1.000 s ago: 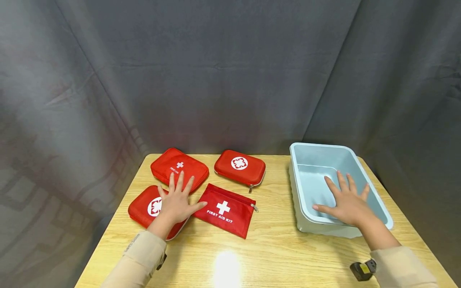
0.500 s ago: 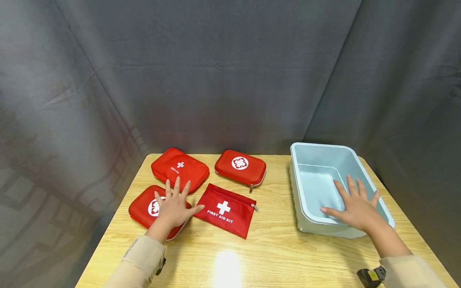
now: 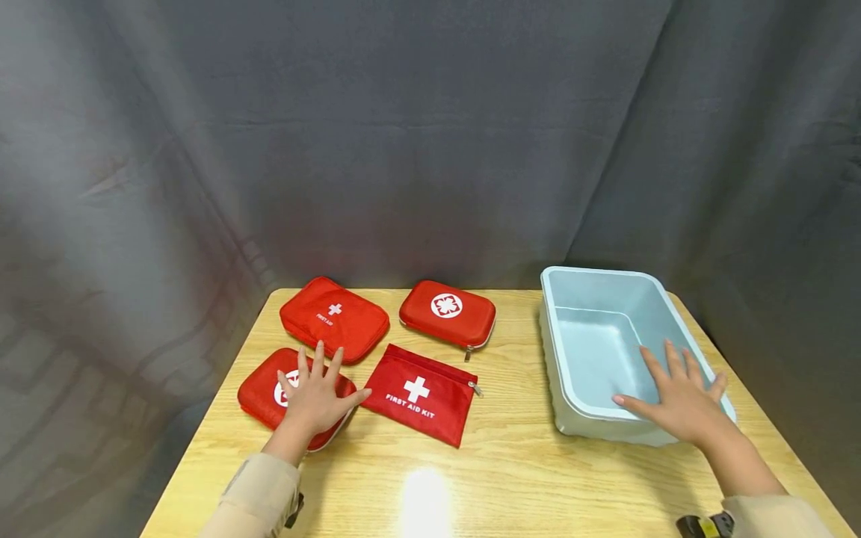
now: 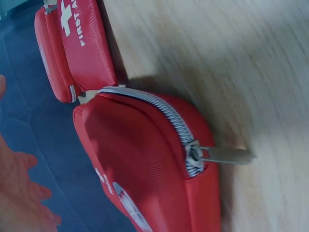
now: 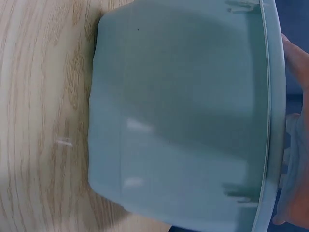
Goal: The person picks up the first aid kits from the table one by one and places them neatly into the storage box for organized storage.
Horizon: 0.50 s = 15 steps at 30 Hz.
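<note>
Before a grey curtain (image 3: 403,149), a pale wooden bench (image 3: 511,478) carries an open blue tub (image 3: 592,424) near its right edge, where a hard sideways nudge could tip it off. At the back left lies a wide red case (image 3: 350,332), with a thick red case (image 3: 258,388) just in front; set this close, either might be dragged along if the other were pulled carelessly. Beside the thick case lies a flat red pouch (image 3: 417,422), whose soft cloth could fold or sag in a loose grip. A small red case (image 3: 471,321) rests behind the pouch, its smooth, rounded shell liable to slip from hurried fingers. Both hands are spread and hold nothing: the left hand (image 3: 312,401) above the thick case, apart from it, the right hand (image 3: 686,407) over the tub's near corner, contact with the rim impossible to tell. Smallest of all, a metal zip pull (image 4: 229,155) juts from the thick case and could snag a neighbour.
</note>
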{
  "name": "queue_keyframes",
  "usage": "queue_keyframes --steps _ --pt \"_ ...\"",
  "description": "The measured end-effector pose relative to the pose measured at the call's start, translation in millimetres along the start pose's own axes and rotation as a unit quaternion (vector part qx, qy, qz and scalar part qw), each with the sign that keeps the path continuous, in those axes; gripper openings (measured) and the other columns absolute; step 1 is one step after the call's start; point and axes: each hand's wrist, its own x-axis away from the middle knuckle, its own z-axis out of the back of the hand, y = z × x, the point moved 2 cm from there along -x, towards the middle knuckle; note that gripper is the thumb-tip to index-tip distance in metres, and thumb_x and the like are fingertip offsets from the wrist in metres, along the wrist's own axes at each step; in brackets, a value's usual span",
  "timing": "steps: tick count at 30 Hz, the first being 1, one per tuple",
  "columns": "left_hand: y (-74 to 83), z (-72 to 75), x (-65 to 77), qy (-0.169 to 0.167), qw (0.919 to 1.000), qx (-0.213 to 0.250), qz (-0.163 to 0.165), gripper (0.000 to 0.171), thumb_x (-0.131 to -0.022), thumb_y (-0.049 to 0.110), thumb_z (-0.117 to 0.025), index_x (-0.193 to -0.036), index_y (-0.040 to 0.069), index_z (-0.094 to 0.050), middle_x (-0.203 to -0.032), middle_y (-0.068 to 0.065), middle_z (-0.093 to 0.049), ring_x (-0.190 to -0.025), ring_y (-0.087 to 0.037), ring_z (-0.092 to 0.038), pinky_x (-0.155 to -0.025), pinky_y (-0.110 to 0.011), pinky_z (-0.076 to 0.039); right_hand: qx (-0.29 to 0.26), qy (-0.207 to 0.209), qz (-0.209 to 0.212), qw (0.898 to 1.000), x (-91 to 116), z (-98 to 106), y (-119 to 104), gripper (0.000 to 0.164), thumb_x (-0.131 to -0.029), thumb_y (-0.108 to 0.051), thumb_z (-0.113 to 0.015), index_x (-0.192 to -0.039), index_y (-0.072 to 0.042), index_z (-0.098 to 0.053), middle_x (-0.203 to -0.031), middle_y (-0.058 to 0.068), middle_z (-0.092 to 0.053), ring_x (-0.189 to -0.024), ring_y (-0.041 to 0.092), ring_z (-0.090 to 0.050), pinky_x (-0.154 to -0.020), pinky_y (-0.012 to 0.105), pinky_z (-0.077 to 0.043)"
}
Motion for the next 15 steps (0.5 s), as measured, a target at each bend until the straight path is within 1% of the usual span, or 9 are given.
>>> queue_keyframes --steps 4,8,11,15 --pt "-6.4 -5.2 5.2 -0.010 0.9998 0.006 0.013 0.093 -0.069 0.072 -0.039 -0.136 0.010 -0.023 -0.140 -0.022 -0.008 -0.122 -0.047 0.003 -0.083 -0.069 0.005 -0.008 -0.002 0.000 1.000 1.4 1.1 0.3 0.092 -0.076 -0.057 -0.051 -0.136 -0.001 -0.009 -0.134 0.034 0.004 -0.116 0.055 0.009 -0.072 0.071 0.016" --pt "-8.9 -8.2 7.3 -0.018 0.9994 0.021 0.022 0.094 -0.069 0.074 -0.038 -0.136 0.010 -0.023 -0.139 -0.023 -0.008 -0.121 -0.047 0.004 -0.083 -0.069 0.005 -0.008 -0.006 -0.006 1.000 2.8 1.5 1.2 0.092 -0.076 -0.057 -0.050 -0.136 -0.001 -0.008 -0.134 0.034 0.005 -0.117 0.054 0.010 -0.073 0.071 0.016" --pt "-8.8 -8.6 6.9 -0.019 0.9991 0.031 0.023 0.095 -0.068 0.074 -0.037 -0.136 0.009 -0.022 -0.139 -0.024 -0.007 -0.121 -0.047 0.005 -0.082 -0.069 0.007 -0.011 -0.005 -0.014 1.000 5.7 2.2 4.6 0.092 -0.076 -0.057 -0.050 -0.136 -0.001 -0.008 -0.134 0.034 0.005 -0.117 0.052 0.013 -0.073 0.069 0.019" --pt "-10.3 -10.1 7.3 -0.023 0.9990 0.029 0.026 0.094 -0.069 0.073 -0.037 -0.137 0.009 -0.021 -0.138 -0.025 -0.007 -0.121 -0.048 0.004 -0.082 -0.069 0.007 -0.021 -0.005 -0.023 1.000 12.1 3.1 12.1 0.090 -0.078 -0.055 -0.049 -0.136 -0.002 -0.006 -0.133 0.036 0.006 -0.117 0.051 0.016 -0.072 0.066 0.023"
